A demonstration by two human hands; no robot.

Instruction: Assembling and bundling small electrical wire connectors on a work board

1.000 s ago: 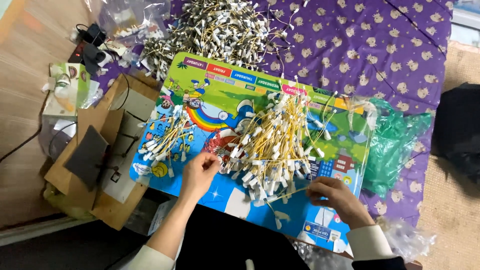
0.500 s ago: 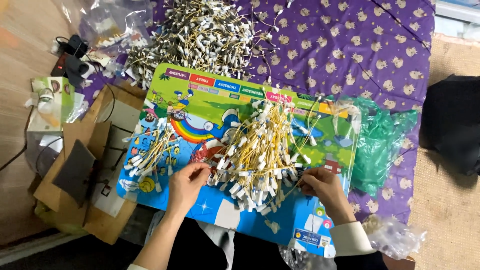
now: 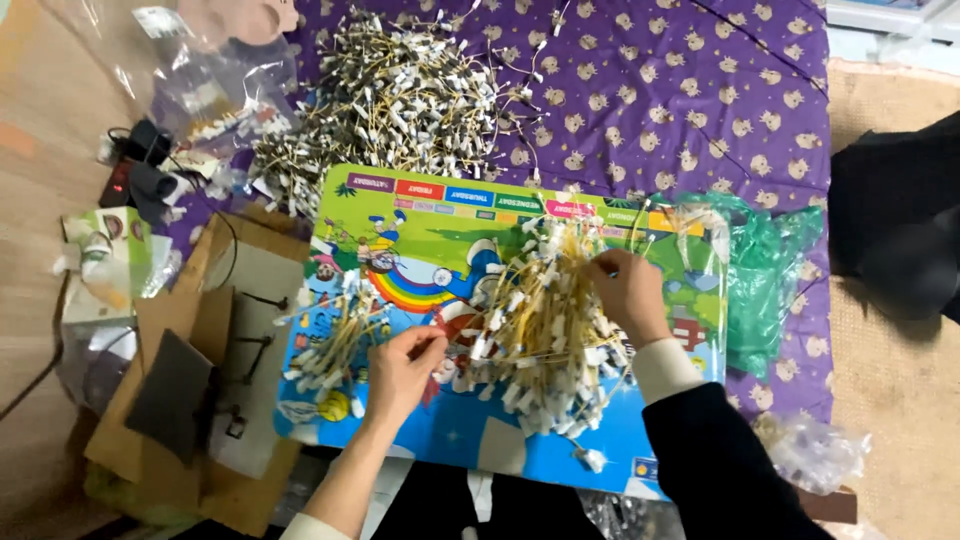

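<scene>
Yellow wires with white tags [image 3: 535, 330] lie in a messy bunch on the bright picture board [image 3: 440, 240]. Your left hand [image 3: 400, 365] pinches the bunch's near left edge. Your right hand [image 3: 625, 290] grips strands at its far right. Pull too hard and the wires could tangle or slide off.

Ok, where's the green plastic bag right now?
In the head view the green bag lies on the purple cloth at the right, against the right edge of the colourful board, just beyond the right hand.
</scene>
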